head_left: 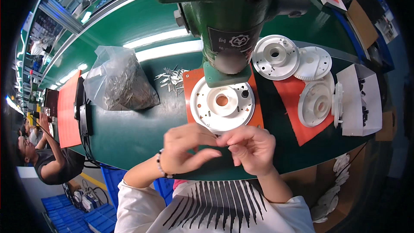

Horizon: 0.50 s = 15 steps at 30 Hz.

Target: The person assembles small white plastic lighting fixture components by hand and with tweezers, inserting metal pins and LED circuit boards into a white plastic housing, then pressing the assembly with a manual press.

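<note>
Both hands meet in front of a white round plastic disc [200, 111] with a raised hub, which lies on an orange base plate [188, 99] under a green press [233, 30]. Thumb apart, my left hand [189, 149] stretches its fingers to the fingertips of my right hand. The thumb and forefinger of my right hand [252, 149] are pinched together; whatever sits between them is too small to make out. A black round piece [245, 94] stands on the disc's right side. Left of the plate lies a loose heap of small metal pins [172, 79].
A clear plastic bag [123, 82] full of pins stands left. At the right are several white discs [276, 58], an orange sheet [297, 125] and a white box [360, 103] with black parts. Cables [84, 125] run along the left edge. Another person [54, 155] sits further left.
</note>
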Tool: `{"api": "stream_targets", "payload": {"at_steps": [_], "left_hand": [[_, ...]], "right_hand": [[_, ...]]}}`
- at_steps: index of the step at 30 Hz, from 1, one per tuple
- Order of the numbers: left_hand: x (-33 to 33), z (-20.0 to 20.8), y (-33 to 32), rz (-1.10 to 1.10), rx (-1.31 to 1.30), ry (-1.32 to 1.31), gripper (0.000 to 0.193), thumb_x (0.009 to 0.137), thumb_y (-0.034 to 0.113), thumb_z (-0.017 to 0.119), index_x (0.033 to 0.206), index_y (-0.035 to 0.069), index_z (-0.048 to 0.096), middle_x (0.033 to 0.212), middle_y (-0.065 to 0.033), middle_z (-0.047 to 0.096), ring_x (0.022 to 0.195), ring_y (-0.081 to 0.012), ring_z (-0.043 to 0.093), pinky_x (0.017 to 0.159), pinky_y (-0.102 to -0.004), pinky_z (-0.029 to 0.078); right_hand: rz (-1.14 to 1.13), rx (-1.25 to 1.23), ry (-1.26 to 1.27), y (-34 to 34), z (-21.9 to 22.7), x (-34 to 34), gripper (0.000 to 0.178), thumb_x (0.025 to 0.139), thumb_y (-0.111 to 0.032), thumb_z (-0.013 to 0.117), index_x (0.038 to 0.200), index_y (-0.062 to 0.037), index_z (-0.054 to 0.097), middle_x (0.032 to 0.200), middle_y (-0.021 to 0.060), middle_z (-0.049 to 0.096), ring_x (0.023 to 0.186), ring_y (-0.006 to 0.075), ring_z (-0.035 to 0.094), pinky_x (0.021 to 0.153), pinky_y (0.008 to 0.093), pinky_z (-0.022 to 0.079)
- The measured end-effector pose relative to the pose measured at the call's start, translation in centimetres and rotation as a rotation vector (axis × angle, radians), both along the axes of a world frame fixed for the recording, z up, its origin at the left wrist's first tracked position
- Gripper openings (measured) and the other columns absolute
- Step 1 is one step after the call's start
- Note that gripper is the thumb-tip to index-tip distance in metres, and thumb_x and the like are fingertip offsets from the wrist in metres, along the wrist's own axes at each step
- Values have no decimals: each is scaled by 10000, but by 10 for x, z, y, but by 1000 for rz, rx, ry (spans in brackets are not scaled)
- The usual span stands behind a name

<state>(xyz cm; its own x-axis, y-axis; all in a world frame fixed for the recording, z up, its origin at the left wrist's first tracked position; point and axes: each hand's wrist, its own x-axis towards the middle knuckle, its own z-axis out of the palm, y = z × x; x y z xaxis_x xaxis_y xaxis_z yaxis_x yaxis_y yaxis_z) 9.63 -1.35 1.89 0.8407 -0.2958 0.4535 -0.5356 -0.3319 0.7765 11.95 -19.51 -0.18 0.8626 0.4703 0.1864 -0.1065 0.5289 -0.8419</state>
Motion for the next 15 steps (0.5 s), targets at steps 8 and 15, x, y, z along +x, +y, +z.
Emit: {"api": "stream_targets", "payload": {"at_steps": [8, 15], "left_hand": [[8, 26, 4, -115, 116, -17, 154, 687, 61, 703, 827, 44, 642, 903, -71, 615, 788, -180, 586, 635, -274, 460], [18, 17, 9, -243, -106, 348, 68, 751, 65, 665, 807, 36, 641, 858, -70, 603, 763, -169, 587, 526, -223, 462]], "right_hand": [[154, -118, 36, -6, 12, 9, 392, 761, 12, 657, 1104, 33, 469, 747, 62, 643, 689, 40, 584, 597, 142, 437], [296, -165, 94, 0, 11, 19, 437, 752, -4, 674, 1132, -4, 458, 698, 46, 629, 606, -7, 515, 551, 130, 390]]}}
